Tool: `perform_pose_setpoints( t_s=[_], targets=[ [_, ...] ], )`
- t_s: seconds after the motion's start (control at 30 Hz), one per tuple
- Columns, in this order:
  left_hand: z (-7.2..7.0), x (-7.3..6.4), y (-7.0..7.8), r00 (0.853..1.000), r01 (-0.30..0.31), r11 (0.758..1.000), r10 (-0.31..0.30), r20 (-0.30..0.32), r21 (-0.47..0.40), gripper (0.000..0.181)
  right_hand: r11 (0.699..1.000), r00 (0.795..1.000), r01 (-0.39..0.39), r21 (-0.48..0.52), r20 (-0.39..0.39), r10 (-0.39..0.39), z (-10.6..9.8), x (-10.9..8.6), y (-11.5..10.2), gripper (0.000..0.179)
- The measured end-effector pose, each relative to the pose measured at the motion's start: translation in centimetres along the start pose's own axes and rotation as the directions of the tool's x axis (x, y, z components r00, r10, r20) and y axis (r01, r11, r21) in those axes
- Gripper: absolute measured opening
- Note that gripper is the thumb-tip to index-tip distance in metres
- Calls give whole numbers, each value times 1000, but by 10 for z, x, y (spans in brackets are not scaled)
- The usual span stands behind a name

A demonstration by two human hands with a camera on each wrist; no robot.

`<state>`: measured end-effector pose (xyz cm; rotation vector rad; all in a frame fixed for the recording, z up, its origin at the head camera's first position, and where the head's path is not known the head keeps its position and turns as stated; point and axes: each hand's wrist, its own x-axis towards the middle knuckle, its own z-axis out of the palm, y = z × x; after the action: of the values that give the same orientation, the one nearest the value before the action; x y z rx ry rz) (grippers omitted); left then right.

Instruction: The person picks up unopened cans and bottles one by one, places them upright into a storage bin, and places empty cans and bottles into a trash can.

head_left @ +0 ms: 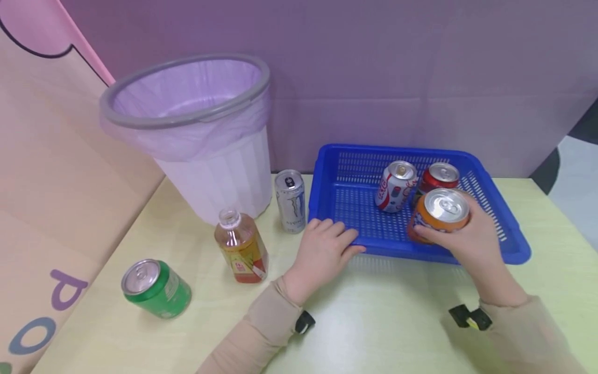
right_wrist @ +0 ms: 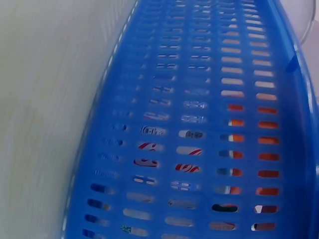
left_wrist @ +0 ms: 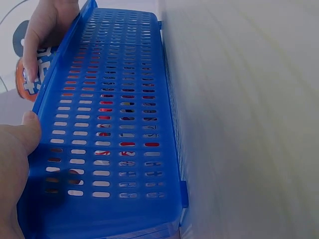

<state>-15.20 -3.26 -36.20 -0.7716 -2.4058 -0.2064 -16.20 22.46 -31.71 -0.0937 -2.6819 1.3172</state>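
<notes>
An orange can (head_left: 432, 221) was held in the near right part of a blue basket (head_left: 388, 250), top above the rim | a person's right hand (head_left: 476, 236) grasped it | the left hand (head_left: 322, 246) gripped the near rim, toward the left | a white-and-red can (head_left: 391, 193) and red can (head_left: 436, 180) stood just beyond | a silver can (head_left: 290, 205), bottle (head_left: 244, 254) and green can (head_left: 165, 293) occupied the left
</notes>
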Motion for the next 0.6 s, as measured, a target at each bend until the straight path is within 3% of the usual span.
perform_pose_setpoints(
  t_s=[0.37, 0.6],
  targets=[
    [2, -1, 1, 1000, -2, 1000, 2, -5, -7, 30, 985, 987, 152, -81, 59, -148, 5, 16, -5, 79],
    [0, -1, 1, 1000, 7, 1000, -7, 17, -17, 31, 976, 981, 179, -121, 97, -168, 8, 14, -6, 84]
  ],
)
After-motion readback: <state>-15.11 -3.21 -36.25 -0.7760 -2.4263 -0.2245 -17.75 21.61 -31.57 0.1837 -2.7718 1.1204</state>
